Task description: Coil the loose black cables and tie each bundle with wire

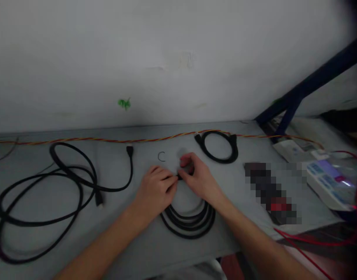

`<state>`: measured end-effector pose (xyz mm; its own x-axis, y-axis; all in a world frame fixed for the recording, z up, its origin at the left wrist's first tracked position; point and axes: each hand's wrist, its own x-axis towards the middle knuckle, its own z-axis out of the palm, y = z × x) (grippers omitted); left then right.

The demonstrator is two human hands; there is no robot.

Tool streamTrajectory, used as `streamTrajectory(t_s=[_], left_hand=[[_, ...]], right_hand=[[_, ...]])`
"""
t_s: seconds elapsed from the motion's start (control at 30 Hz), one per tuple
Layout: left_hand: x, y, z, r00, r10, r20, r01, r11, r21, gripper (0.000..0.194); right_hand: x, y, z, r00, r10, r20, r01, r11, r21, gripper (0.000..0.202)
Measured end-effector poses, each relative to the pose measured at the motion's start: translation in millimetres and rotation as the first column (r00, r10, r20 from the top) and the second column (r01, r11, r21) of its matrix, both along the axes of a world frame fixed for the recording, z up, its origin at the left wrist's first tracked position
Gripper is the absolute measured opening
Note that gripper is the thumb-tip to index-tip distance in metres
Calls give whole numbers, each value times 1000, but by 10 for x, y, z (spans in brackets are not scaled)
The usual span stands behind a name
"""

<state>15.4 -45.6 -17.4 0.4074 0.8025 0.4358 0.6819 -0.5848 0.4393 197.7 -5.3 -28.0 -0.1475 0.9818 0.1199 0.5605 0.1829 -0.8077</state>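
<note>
Left, your loose cable [116, 190] sprawls. Your left hand [155, 187] has its fingers closed on the coil [191, 236] at its top; if that hold slackens, springy loops could spread. Your right hand [204, 182] is half-curled there, its hold unclear. Beyond lies the small coil [225, 160].

Both hands [159, 186] [200, 179] meet, fingers bent, forearms converging.
</note>
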Motion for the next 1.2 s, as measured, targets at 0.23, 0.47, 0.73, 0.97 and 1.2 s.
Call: streamTrajectory(t_s=[0.23, 0.47, 0.73, 0.97, 1.2], left_hand=[[5, -15, -10, 999, 36, 8, -36, 999, 8, 16], [8, -12, -20, 999, 43, 17, -43, 999, 25, 13], [18, -53, 36, 997, 77, -5, -77, 996, -38, 13], [82, 89, 110, 976, 214, 25, -207, 964, -165, 10], [218, 395, 396, 935, 221, -277, -316, 873, -371, 13]], right_hand=[[279, -238, 152, 991, 137, 1, -134, 969, 206, 18], [352, -411, 120, 890, 215, 402, -366, 862, 351, 26], [282, -397, 103, 887, 174, 428, -341, 872, 352, 27], [265, -381, 120, 886, 179, 428, -338, 881, 331, 25], [279, -369, 134, 892, 181, 415, -335, 881, 334, 25]])
